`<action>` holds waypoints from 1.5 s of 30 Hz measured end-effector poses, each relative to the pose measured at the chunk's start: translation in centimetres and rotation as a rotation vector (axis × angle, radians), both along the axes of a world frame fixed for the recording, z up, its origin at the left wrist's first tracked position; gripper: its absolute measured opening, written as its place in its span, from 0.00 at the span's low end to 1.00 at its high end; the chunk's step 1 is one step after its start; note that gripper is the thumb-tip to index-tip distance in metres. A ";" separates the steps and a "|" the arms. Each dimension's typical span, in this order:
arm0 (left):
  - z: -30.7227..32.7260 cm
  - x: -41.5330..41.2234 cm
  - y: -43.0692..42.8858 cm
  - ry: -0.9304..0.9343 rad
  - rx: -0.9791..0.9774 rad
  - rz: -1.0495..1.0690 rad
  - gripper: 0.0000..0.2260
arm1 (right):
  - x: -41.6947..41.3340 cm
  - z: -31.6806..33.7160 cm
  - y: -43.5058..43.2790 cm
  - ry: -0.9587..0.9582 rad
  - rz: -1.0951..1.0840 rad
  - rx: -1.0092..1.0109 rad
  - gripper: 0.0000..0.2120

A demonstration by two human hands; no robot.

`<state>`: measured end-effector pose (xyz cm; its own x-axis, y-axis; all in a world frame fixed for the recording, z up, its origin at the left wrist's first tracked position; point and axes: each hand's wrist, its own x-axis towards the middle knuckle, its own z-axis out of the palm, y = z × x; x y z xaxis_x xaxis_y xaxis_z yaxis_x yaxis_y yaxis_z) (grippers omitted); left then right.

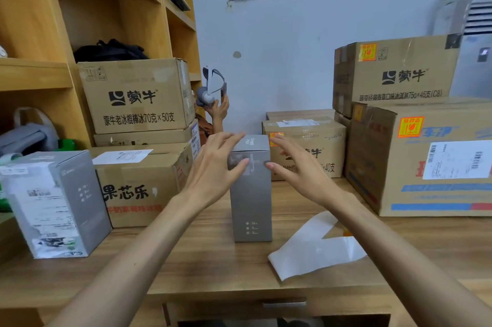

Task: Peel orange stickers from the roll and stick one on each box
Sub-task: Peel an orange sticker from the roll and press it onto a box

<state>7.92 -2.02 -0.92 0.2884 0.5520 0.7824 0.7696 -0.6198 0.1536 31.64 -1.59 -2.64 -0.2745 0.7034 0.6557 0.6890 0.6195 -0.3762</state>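
Tipping is the likeliest trouble: the tall grey box [251,207] stands on its small end near the middle of the worktop [213,268], and both hands meet it high up, so a firm push there could, I judge, rock it back towards the cardboard box [303,167] behind. The left hand [213,167] and right hand [295,167] are spread, fingers straight and apart, clamped on nothing. Each thumb tip touches the upper front face, while the other fingers hover over the top. No orange sticker shows on the faces turned this way, so the box may yet need one. Its back and far side are hidden, and blur near the thumbs makes that patch hard to read. The white backing strip [311,249] lies loose towards the front right of the worktop, partly under the right forearm. A sweep of that arm could drag it off the front edge. A small fleck of orange [346,233] shows beside the forearm, too little to tell whether it is a sticker. A second grey box [61,201] at the left edge shows no orange either, though paper labels cover much of it. The carton at the right [399,167] already carries an orange sticker [410,127].
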 end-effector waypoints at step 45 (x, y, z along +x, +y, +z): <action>-11.9 15.9 -1.4 0.291 -0.352 -0.219 0.21 | 14.2 -11.6 -8.1 -0.264 -0.418 -0.217 0.05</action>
